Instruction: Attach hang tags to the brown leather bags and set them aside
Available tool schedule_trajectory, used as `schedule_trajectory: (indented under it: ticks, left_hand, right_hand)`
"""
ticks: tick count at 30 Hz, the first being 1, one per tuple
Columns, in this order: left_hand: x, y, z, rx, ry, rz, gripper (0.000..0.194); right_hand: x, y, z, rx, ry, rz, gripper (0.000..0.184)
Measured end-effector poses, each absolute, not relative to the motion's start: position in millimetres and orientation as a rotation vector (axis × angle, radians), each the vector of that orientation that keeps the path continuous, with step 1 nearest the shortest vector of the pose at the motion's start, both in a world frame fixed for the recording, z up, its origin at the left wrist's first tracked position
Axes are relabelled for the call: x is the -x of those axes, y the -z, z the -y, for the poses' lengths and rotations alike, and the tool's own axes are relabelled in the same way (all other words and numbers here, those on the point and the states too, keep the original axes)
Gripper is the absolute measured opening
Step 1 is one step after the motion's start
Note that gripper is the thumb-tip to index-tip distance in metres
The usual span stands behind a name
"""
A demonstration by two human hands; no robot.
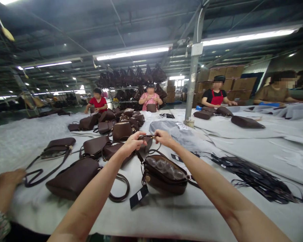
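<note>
Both of the person's hands are raised over the middle of the white-covered bench [197, 215], well in from its near edge. Between them runs a thin dark strap [148, 136] with a small gold-coloured clasp. The right hand [165, 138] pinches the strap beside the clasp, thumb and fingertips closed on it. The left hand [132, 144] has its fingers bent round the other part, seemingly closed on the strap too, though the exact grip is too small to make out.

Just below the hands, toward the bench's near edge, sits a brown handbag [164, 183], its top open and clear plastic stuffing [164, 166] showing inside. A black tag [138, 197] hangs from it and lies on the cover. To its left, another brown bag [73, 179] rests on the bench with a looped handle [121, 190] beside it. More brown bags [122, 130] are heaped toward the far edge.

Near the bench's left edge, a co-worker's hand [11, 179] is beside the strap of a flat bag [59, 144]. A bundle of black tags [257, 178] spreads toward the right edge. Beyond the hands lies a grey plastic sheet [164, 127] with a white label [182, 125], close to a metal post [192, 84]. Four co-workers sit or stand along the far side.
</note>
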State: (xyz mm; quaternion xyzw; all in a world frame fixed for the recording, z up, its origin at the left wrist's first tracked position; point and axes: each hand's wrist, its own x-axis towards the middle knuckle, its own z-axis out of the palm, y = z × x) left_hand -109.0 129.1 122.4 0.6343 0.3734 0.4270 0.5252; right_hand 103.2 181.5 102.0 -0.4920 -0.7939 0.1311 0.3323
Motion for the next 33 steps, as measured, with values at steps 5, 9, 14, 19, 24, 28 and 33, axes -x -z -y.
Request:
schedule_trajectory:
  ticks: [5, 9, 14, 19, 24, 28, 33]
  left_hand:
    - [124, -100, -151, -1.338, -1.107, -1.106, 0.04]
    - [112, -92, -165, -1.388, -1.045, -1.084, 0.03]
    - [92, -112, -176, -1.503, -0.807, -0.996, 0.011]
    - [68, -149, -173, -1.787, -0.432, -0.819, 0.029]
    - [43, -147, -167, -1.861, -0.274, -0.754, 0.014]
    - [50, -135, -182, -1.952, -0.741, -0.976, 0.011]
    - [68, -119, -197, -1.905, -0.987, -1.068, 0.009]
  right_hand:
    - [-210, -121, -175, 1.543, -0.293, 1.96, 0.017]
    - [-259, -140, -138, 1.584, -0.458, 2.026, 0.014]
    - [-278, -200, -94, 1.475, -0.631, 1.948, 0.017]
    - [-274, -272, -78, 1.501, -0.357, 1.811, 0.02]
    - [-260, -302, -60, 1.459, -0.475, 2.002, 0.021]
    - [-271, -291, -49, 1.563, -0.769, 2.264, 0.029]
    - [-280, -277, -52, 1.827, 0.016, 2.341, 0.029]
